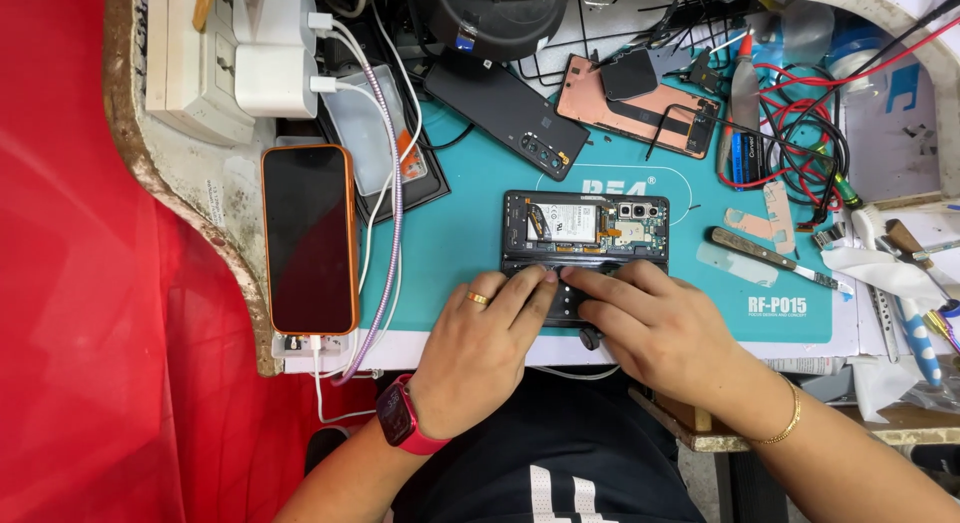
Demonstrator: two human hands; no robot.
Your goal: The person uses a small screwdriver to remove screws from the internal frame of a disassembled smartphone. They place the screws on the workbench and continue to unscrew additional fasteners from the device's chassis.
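Now the left hand [478,343] and the right hand [655,323] press flat, fingers spread, on the opened foldable phone [585,245] at the teal mat's [470,223] centre; tweezers [775,260] wait at three o'clock.

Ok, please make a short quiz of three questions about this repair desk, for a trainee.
1. True or false: the opened phone lies on a teal mat.
2. What does the left hand wear on one finger? A) gold ring B) thimble C) bandage
3. Fill in: the phone in the orange case lies with its screen ____.

Key: 1 true; 2 A; 3 dark.
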